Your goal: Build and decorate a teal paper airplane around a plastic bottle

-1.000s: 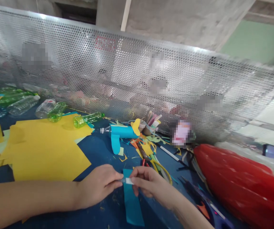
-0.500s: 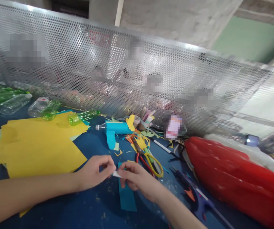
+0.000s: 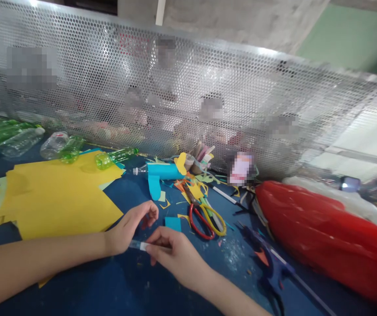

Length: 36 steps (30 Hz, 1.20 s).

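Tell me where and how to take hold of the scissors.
The scissors are probably best gripped by the red handle and yellow handle, coming from the near side: both loops lie nearer the camera, while the blades point away toward paper scraps.

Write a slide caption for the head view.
The right hand holds a small strip near the left hand, with scissors and a blue-wrapped bottle beyond.

Two bare arms (image 3: 53,259) on my feed
I see slim fingers (image 3: 146,208) on left hand (image 3: 129,229) and right hand (image 3: 176,253), bare wrists (image 3: 110,243), and smooth forearms (image 3: 229,295) that broaden behind them.
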Available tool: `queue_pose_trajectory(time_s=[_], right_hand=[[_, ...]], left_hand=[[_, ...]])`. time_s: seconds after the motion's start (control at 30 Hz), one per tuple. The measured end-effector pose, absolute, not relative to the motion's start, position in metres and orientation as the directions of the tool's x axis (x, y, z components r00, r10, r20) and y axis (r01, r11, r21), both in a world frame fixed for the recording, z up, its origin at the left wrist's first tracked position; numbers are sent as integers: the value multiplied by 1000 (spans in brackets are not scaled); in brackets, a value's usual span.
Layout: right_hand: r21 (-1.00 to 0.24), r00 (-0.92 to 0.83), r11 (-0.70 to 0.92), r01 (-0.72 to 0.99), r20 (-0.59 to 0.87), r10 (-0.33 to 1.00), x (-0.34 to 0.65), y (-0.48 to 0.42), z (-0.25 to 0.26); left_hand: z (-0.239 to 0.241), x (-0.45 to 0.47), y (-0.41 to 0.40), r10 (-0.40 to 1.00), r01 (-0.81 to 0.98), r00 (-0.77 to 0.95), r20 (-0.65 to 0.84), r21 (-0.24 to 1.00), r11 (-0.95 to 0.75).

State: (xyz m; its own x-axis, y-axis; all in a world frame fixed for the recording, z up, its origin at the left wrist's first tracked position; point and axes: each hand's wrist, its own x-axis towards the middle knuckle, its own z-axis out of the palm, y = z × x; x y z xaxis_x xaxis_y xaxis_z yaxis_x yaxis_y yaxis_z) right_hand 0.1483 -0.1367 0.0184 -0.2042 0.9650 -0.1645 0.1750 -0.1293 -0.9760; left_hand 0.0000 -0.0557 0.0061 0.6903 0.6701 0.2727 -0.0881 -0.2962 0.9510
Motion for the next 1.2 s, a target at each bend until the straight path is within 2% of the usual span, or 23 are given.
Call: queue_pose_trajectory(time_s=[0.17, 0.43, 0.6, 0.7, 0.83, 0.93, 1.0, 1.07, 1.2], right_hand=[[-980, -205, -179, 89, -194, 959, 147, -136, 10], [-977, -220, -197, 80, -210, 953, 145, -139, 7], [-964, -228, -150, 218, -200, 953, 147, -142, 13], [-925, -227, -86, 369, -179, 957, 149, -146, 31], [-824, -235, 10, 567, -150, 960, 172, -142, 65], [-693, -26, 85, 716, 96, 995, 215, -126, 77], [-527, 183, -27, 850, 247, 951, 254, -111, 73], [-360, 311, -192, 913, 308, 899, 291, -97, 61], [-325, 340, -243, 914, 288, 895, 340, -82, 36]], left_hand=[[9, -3, -63, 647, -91, 698, 307, 934, -345], [3, -5, -68, 647, -114, 693, 317, 935, -336], [9, -5, -71, 585, -107, 742, 328, 919, -379], [10, -1, -71, 653, -82, 700, 291, 940, -331], [5, 3, -68, 765, -53, 588, 263, 956, -289], [4, 2, -67, 752, -17, 584, 307, 930, -367], [5, 1, -68, 724, 21, 611, 321, 907, -420], [7, 1, -69, 699, 46, 643, 312, 896, -442], [10, 1, -69, 666, 67, 688, 287, 889, -453]])
